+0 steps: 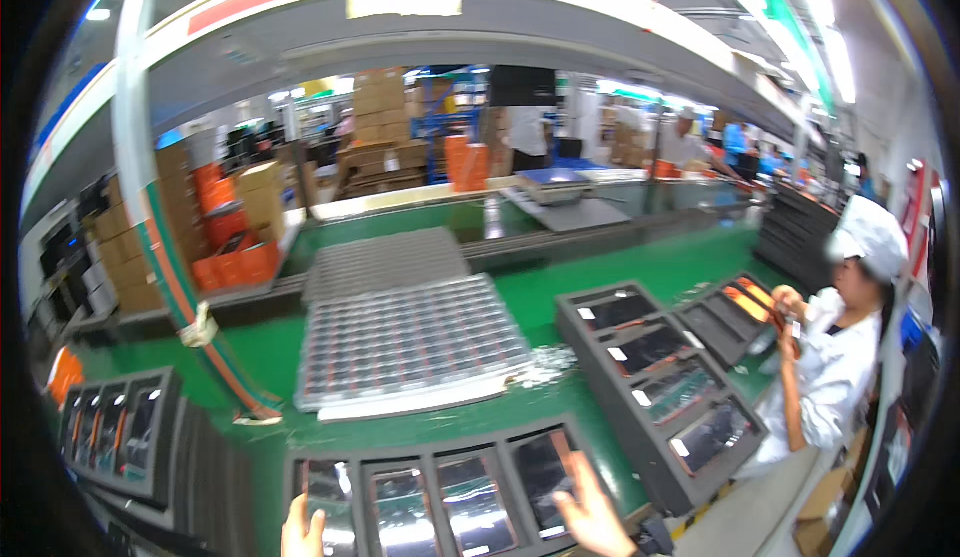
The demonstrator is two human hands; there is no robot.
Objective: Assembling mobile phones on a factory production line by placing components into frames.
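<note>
Right in front of me lies a dark grey foam tray with several glossy black flat panels with orange edges, each in its own slot. My left hand is at the tray's near left corner, thumb and fingers apart, beside the leftmost panel. Over the near right part, my right hand is open with its fingers pointing up and its thumb spread, near the rightmost panel. I see nothing held in either hand. Whether the fingertips touch the tray or panels cannot be made out.
Beyond the tray, a clear blister tray with many cells lies on the green bench. Another filled foam tray stands to the right, beside a co-worker holding an orange-edged piece. Stacked foam trays are at left, near a post.
</note>
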